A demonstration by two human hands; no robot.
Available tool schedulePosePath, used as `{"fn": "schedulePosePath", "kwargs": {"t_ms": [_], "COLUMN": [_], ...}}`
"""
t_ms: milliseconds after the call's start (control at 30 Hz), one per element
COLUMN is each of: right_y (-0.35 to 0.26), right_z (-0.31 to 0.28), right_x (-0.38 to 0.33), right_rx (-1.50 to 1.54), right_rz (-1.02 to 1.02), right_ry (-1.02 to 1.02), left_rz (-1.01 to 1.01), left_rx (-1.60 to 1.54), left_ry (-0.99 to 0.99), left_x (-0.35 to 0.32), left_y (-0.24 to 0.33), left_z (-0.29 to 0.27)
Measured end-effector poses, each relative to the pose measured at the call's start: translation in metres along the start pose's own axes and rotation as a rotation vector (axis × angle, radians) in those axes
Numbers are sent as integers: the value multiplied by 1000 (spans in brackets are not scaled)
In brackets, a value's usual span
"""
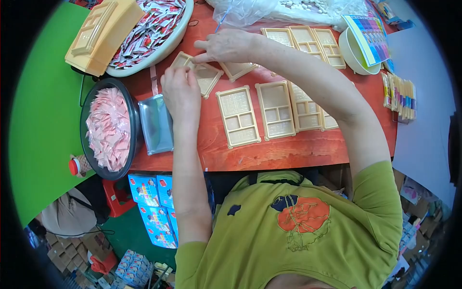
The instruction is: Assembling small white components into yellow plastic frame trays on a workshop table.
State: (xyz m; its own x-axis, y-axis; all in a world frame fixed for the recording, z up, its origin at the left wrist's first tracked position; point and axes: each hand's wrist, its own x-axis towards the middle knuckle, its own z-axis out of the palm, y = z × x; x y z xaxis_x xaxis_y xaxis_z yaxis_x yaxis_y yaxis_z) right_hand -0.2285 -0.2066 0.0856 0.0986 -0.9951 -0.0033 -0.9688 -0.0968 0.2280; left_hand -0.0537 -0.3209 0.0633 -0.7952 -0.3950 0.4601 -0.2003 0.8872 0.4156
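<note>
Both hands meet on one beige compartment tray (204,77) at the far left of the red table (269,154). My left hand (180,94) grips its near left edge. My right hand (226,45) pinches its far corner with fingertips. The tray lies tilted, partly hidden under my left hand. Several more beige compartment trays (238,117) lie flat in two rows to the right, one of them (275,110) beside it.
A black bowl of pink sachets (109,129) and a silvery foil pack (156,124) sit left of my hands. A white basin of red-white sachets (154,29) holds a stack of beige trays (98,33). A white bowl with a colourful card (361,45) and striped packets (399,96) stand at right.
</note>
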Motion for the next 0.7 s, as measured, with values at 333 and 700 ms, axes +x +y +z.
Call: {"fn": "schedulePosePath", "kwargs": {"t_ms": [333, 700], "right_y": [10, 47], "right_z": [-7, 136], "right_x": [22, -59], "right_rx": [-38, 865], "right_rz": [-78, 854], "right_ry": [-67, 247], "left_rz": [39, 750], "left_rx": [-230, -719], "left_ry": [47, -394], "left_x": [-3, 101], "left_y": [-17, 179], "left_z": [25, 52]}}
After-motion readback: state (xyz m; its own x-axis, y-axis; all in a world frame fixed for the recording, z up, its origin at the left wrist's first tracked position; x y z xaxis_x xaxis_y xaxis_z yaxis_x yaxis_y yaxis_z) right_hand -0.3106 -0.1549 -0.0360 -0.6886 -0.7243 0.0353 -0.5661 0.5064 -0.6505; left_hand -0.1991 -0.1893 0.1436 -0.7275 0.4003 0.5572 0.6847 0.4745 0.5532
